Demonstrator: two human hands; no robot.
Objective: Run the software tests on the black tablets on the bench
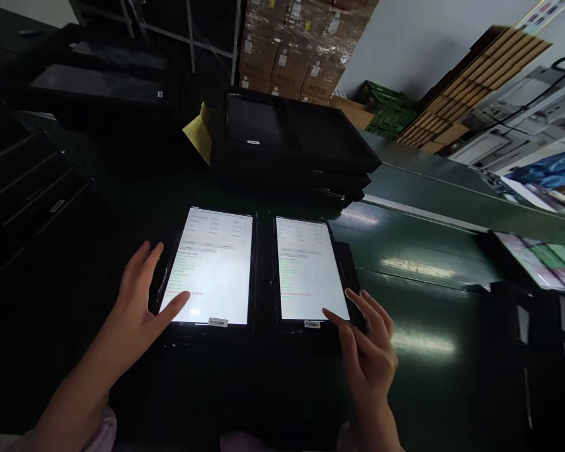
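Tablets (221, 276), mostly illegible; left hand (139, 307) splayed; right hand (373, 351) loosely curled; both empty

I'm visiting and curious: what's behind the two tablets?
Behind the tablets are a stack of black trays and a yellow sheet; whatever sits directly behind the stack is covered.

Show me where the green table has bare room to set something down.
Bare: the glossy green tabletop between the right hand and the black objects at far right. Crowded: behind the two white-lit rectangular tablets, where shallow black trays are stacked.
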